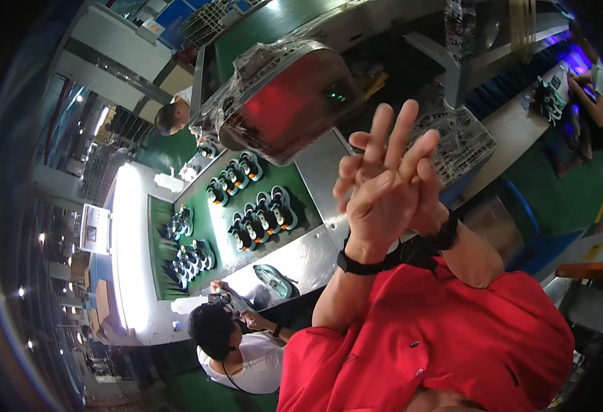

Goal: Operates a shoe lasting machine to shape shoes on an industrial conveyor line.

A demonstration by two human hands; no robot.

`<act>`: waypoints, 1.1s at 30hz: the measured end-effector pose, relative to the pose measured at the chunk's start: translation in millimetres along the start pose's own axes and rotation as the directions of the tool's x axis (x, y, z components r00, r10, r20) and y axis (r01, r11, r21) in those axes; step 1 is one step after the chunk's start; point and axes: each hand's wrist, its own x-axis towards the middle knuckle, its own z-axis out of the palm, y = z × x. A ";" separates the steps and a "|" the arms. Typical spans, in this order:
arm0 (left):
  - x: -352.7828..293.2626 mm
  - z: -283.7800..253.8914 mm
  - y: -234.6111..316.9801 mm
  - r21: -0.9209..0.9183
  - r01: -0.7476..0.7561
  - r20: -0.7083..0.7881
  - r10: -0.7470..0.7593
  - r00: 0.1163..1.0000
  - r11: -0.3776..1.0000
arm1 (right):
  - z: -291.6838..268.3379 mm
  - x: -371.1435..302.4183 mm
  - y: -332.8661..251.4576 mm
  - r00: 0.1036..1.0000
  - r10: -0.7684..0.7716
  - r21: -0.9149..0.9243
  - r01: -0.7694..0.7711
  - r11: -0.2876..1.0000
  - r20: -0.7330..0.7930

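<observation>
Both of my hands are raised in front of my chest, one against the other, with nothing visible held in them. My left hand (378,213) is in front, its fingers stretched and apart. Partly hidden behind it is my right hand (426,199), also with fingers spread. The fingers overlap, so some cannot be told apart. Black bands circle both wrists, one on the left (363,264) and one on the right (445,233). Beyond my hands stands a plastic-wrapped machine (284,103) with a red panel and green lights.
Several dark sneakers with orange accents (263,216) stand in rows on a green conveyor (227,237). A light teal shoe (274,280) lies on the metal edge. A person in a white shirt (257,360) works close on the left. Other people are farther left and right.
</observation>
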 end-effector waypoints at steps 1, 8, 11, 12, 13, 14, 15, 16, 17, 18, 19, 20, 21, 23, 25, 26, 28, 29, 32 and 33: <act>5.3 -4.9 -18.1 -0.260 -0.242 0.112 0.278 0.954 0.935 | 1.2 -1.6 5.3 0.999 0.022 0.013 -0.022 1.000 -0.029; 16.1 8.3 17.0 0.406 -0.251 -0.152 0.335 0.930 0.879 | -9.4 -18.5 37.7 0.959 0.088 0.038 -0.081 0.996 -0.271; 17.4 -1.7 25.3 0.973 -0.090 -0.022 0.478 0.878 0.211 | -6.6 -18.7 40.5 0.916 -0.090 -0.241 -0.008 0.970 -0.391; 9.8 -0.4 29.9 0.997 0.015 0.019 0.415 0.910 -0.078 | -8.6 -12.6 39.5 0.894 -0.255 -0.496 0.043 0.867 -0.368; 0.5 -5.3 34.8 0.998 0.058 -0.046 0.282 0.958 -0.037 | -14.8 -4.3 40.7 0.878 -0.327 -0.500 0.121 0.857 -0.348; -6.7 -11.3 42.1 0.995 0.102 -0.099 0.148 0.984 -0.012 | -8.7 2.1 31.8 0.874 -0.349 -0.511 0.142 0.848 -0.337; -8.3 -14.5 34.1 0.987 0.117 -0.093 0.197 0.976 -0.113 | 1.0 2.8 13.7 0.890 -0.230 -0.363 0.079 0.928 -0.394; -7.3 -15.8 26.1 0.968 0.135 -0.080 0.246 0.966 -0.213 | 6.9 3.8 -1.8 0.899 -0.103 -0.202 0.016 0.979 -0.427; 0.9 -6.0 25.6 0.942 -0.036 0.084 0.130 0.988 -0.335 | 1.5 5.6 -14.2 0.886 -0.072 -0.158 -0.001 0.987 -0.458; -2.3 -0.2 26.0 0.948 -0.054 0.081 0.071 0.994 -0.315 | -6.5 7.3 -19.7 0.882 -0.130 -0.189 0.047 0.981 -0.454; -0.4 7.0 23.9 0.953 -0.087 0.088 -0.009 0.996 -0.291 | -15.1 10.0 -34.5 0.861 -0.189 -0.249 0.075 0.966 -0.473; -0.1 14.4 26.2 0.956 -0.106 0.087 -0.079 0.993 -0.275 | -20.8 14.4 -49.1 0.842 -0.233 -0.301 0.089 0.950 -0.487; 4.0 16.2 28.9 0.943 -0.168 0.114 -0.197 0.974 -0.288 | -24.1 14.5 -66.2 0.792 -0.292 -0.393 0.072 0.917 -0.536; 23.2 22.4 45.6 0.925 -0.192 0.104 -0.268 0.958 -0.328 | -44.6 6.1 -86.2 0.770 -0.434 -0.516 0.161 0.841 -0.468; 52.0 25.2 71.8 0.878 -0.221 0.068 -0.346 0.936 -0.424 | -78.1 -11.4 -104.1 0.759 -0.571 -0.776 0.141 0.615 -0.315; 73.3 28.2 85.6 0.806 -0.284 0.100 -0.353 0.930 -0.519 | -97.6 -22.9 -110.6 0.745 -0.625 -0.881 0.111 0.459 -0.232; 117.6 27.9 114.0 0.704 -0.379 0.192 -0.353 0.916 -0.601 | -127.9 -48.5 -123.6 0.740 -0.663 -0.992 -0.045 0.120 -0.114; 137.8 23.8 129.1 0.694 -0.398 0.231 -0.338 0.912 -0.599 | -137.0 -55.1 -127.9 0.764 -0.645 -0.948 -0.196 -0.251 0.013; 208.6 -8.9 152.8 0.528 -0.391 0.169 -0.358 0.918 -0.754 | -155.6 -75.2 -125.0 0.687 -0.718 -0.941 -0.305 -0.145 -0.112; 229.4 -17.8 162.6 0.488 -0.373 0.130 -0.357 0.925 -0.789 | -158.5 -77.1 -120.5 0.698 -0.716 -0.917 -0.289 -0.275 -0.005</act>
